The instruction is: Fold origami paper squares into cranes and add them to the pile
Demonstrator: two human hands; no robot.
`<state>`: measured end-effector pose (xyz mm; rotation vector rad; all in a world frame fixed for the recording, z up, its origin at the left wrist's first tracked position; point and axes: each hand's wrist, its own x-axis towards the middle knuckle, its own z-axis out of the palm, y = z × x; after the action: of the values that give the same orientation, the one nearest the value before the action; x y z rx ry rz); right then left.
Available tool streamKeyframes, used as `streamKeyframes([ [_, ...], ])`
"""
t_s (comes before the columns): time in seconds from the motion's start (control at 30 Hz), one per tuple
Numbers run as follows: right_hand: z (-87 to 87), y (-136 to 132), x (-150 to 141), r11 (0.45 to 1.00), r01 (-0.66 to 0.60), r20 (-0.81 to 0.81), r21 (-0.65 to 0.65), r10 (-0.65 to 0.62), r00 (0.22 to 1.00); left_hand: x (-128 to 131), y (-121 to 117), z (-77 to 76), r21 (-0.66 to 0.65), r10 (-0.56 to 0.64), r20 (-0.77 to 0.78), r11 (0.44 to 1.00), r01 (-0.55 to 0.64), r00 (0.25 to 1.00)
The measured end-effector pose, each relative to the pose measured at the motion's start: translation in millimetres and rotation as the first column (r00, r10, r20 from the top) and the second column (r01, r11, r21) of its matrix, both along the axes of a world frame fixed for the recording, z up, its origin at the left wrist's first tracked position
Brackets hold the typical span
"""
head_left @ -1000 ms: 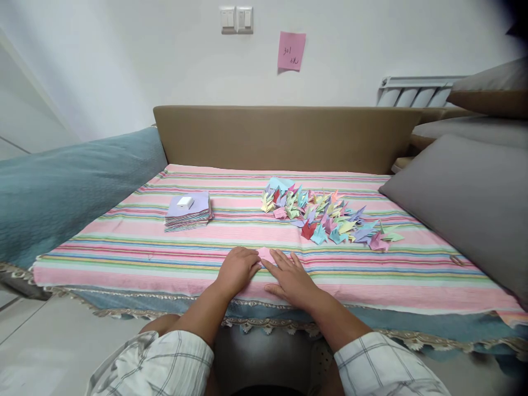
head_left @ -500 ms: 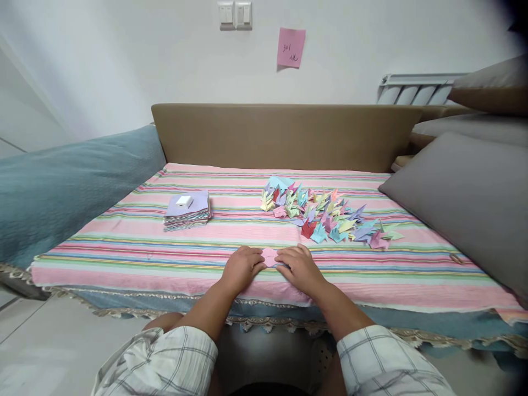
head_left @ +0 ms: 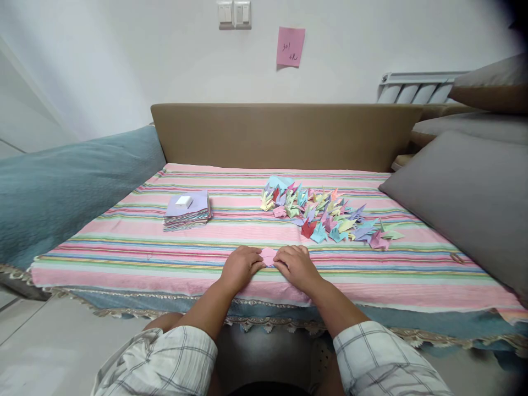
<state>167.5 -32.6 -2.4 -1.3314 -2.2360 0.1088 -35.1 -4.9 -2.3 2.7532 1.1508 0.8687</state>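
A small pink paper (head_left: pixel 269 255) lies on the striped cloth (head_left: pixel 124 247) near its front edge, partly folded. My left hand (head_left: pixel 240 266) and my right hand (head_left: pixel 296 265) meet over it, fingers curled and pinching its two sides. Most of the paper is hidden under my fingertips. Behind my right hand spreads a heap of several folded paper cranes (head_left: pixel 322 215) in many colours. To the back left sits a stack of square papers (head_left: pixel 187 211) with a small white block (head_left: pixel 183 201) on top.
A grey cushion (head_left: pixel 462 198) lies along the right side. A teal blanket (head_left: pixel 61 187) covers the left. A brown headboard (head_left: pixel 284 135) runs across the back, below a pink note (head_left: pixel 290 47) and wall switches (head_left: pixel 234 13). Fringe hangs from the cloth's front edge.
A second ago my right hand lay flat with fingers stretched over the paper. It has curled and drawn in, so both hands now pinch the pink paper.
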Motion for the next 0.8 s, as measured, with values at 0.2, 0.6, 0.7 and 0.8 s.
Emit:
streamKeyframes([
  [0.2, -1.9, 2.5, -0.6, 0.999, 0.012, -0.051, -0.053, -0.015, 0.999, 0.2, -1.7, 1.0, -0.028, 0.010, 0.001, 1.000, -0.009, 1.000],
  [0.6, -1.2, 2.1, -4.3, 0.993, 0.048, -0.128, -0.108, -0.061, 0.990, 2.6, -3.9, 2.1, -0.087, 0.125, 0.056, 0.989, -0.120, 0.991],
  [0.7, 0.1, 2.1, -5.4, 0.991, 0.058, -0.139, -0.118, -0.074, 0.988, 3.7, -4.2, 1.7, -0.092, 0.141, 0.061, 0.987, -0.135, 0.988],
  [0.8, 0.8, 2.0, -6.5, 0.990, 0.069, -0.143, -0.119, -0.086, 0.986, 4.9, -4.5, 1.6, -0.095, 0.150, 0.058, 0.985, -0.144, 0.987],
])
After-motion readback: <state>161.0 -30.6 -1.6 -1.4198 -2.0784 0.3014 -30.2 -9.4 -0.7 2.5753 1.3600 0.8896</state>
